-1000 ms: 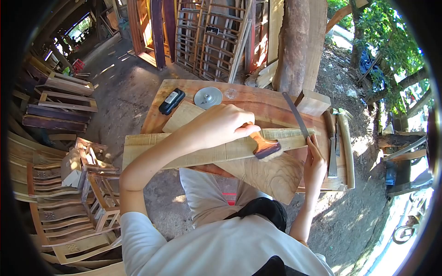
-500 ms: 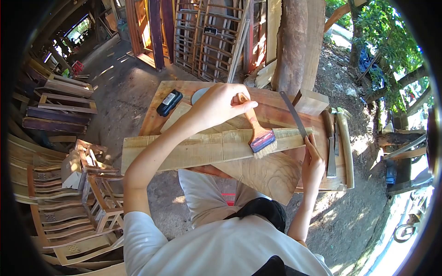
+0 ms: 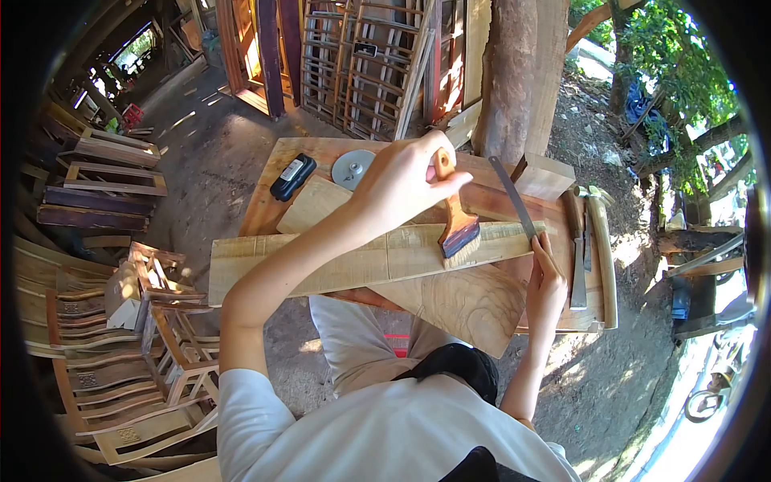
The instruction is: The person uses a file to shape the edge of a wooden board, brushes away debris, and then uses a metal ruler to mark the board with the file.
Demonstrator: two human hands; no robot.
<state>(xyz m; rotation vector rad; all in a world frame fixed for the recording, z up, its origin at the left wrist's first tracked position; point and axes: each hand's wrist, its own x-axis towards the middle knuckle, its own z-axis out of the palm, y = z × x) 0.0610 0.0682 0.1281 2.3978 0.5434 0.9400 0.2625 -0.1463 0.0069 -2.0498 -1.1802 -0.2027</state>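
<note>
My left hand (image 3: 414,181) grips the wooden handle of a wide paint brush (image 3: 458,229), its pale bristles angled down onto a long light board (image 3: 321,265). The fingers of my right hand (image 3: 548,281) are closed at the right end of this board. A thin dark metal blade (image 3: 511,193) slants away from those fingertips, and its near end meets them; whether they also grip it is unclear. Beneath the long board lies a wider grained plank (image 3: 474,301), on a wooden worktable (image 3: 269,189).
On the table are a black case (image 3: 293,177), a round metal disc (image 3: 353,169), a wood block (image 3: 544,177) and long-bladed tools (image 3: 578,269) at the right. Chair frames (image 3: 104,361) stand at the left, with a tree trunk (image 3: 507,80) behind the table.
My left hand has moved slightly right and up with the brush, which now stands more upright. More of the round disc shows. My right hand has stayed in place.
</note>
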